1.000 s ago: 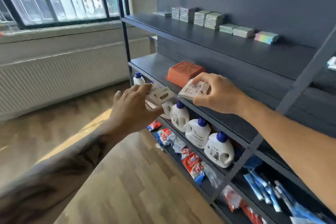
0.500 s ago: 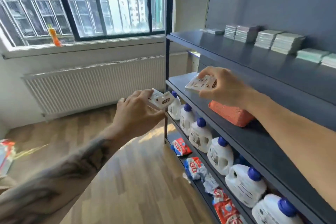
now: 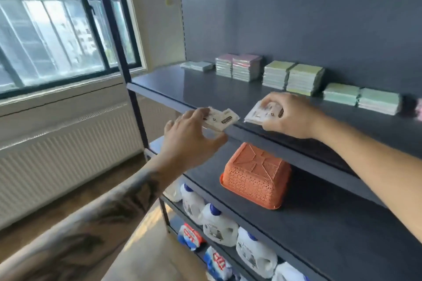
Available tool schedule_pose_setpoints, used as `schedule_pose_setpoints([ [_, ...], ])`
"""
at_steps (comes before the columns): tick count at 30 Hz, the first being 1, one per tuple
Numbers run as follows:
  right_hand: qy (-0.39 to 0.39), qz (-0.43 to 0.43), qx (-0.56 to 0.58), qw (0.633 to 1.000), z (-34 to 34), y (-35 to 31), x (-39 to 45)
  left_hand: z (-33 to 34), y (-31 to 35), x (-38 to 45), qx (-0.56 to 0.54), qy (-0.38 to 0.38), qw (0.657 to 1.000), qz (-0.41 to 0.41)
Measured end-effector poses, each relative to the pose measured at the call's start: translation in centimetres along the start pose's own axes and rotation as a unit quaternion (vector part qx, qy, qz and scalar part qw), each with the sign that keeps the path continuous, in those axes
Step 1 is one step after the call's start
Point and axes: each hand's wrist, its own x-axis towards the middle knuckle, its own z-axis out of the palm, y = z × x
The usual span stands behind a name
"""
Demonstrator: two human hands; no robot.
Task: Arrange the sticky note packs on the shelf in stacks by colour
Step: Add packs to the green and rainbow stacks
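My left hand (image 3: 190, 138) holds a white-backed sticky note pack (image 3: 220, 120) just in front of the top shelf's front edge (image 3: 173, 100). My right hand (image 3: 290, 116) grips another wrapped pack (image 3: 262, 113) over the front part of that shelf. Along the back of the shelf stand stacks of packs: a low pale one (image 3: 197, 66), two pink stacks (image 3: 238, 67), two yellow-green stacks (image 3: 293, 77) and two low green stacks (image 3: 362, 97).
An upturned orange perforated basket (image 3: 255, 175) sits on the middle shelf under my hands. White detergent bottles with blue caps (image 3: 217, 223) and red packets (image 3: 189, 236) fill the lower shelves. A window and radiator (image 3: 64, 143) are at the left.
Both hands have risen from the middle shelf level to the top shelf, each carrying its pack. The view has tilted upward toward the stacks.
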Motion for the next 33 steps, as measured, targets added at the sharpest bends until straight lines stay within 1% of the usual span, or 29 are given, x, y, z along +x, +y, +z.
schedule_pose_setpoints([
  [4,0.018,0.090,0.005,0.996,-0.5,5.2,0.9,4.0,1.2,8.2,0.000,-0.032,0.995,0.096],
  [6,0.030,0.130,0.012,0.991,-0.4,6.9,1.1,5.7,1.8,11.9,-0.006,-0.060,0.990,0.128],
  [8,0.033,0.165,0.008,0.986,-0.3,7.7,1.2,7.2,2.4,14.9,-0.009,-0.097,0.981,0.167],
  [10,0.028,0.198,-0.008,0.980,-0.5,7.6,1.2,8.6,2.9,17.1,0.012,-0.134,0.968,0.213],
  [12,0.014,0.215,-0.040,0.976,-0.6,6.8,1.5,9.6,3.0,18.5,0.027,-0.167,0.956,0.242],
  [13,0.020,0.220,-0.055,0.974,-0.6,6.4,1.6,9.9,3.1,19.1,0.034,-0.180,0.950,0.252],
  [16,0.067,0.207,-0.082,0.973,-0.2,5.4,2.7,9.7,3.3,20.5,0.051,-0.214,0.935,0.278],
  [18,0.078,0.187,-0.087,0.975,0.4,4.7,3.7,9.4,3.0,21.7,0.029,-0.234,0.924,0.301],
  [21,0.043,0.176,-0.102,0.978,0.9,3.7,5.7,9.1,2.3,23.9,-0.007,-0.264,0.894,0.361],
  [23,0.012,0.173,-0.119,0.978,1.0,3.4,6.9,8.8,2.0,25.5,-0.019,-0.310,0.867,0.389],
  [25,-0.005,0.173,-0.121,0.977,1.0,3.4,7.7,8.8,1.6,27.0,-0.037,-0.351,0.845,0.402],
  [27,-0.015,0.165,-0.138,0.976,1.2,3.6,7.9,9.4,1.0,28.2,-0.079,-0.375,0.834,0.397],
  [29,0.000,0.151,-0.150,0.977,1.6,3.8,7.9,10.5,0.4,28.9,-0.131,-0.376,0.830,0.391],
  [33,0.059,0.129,-0.159,0.977,2.3,4.5,7.8,11.9,-0.2,29.3,-0.189,-0.348,0.825,0.403],
])
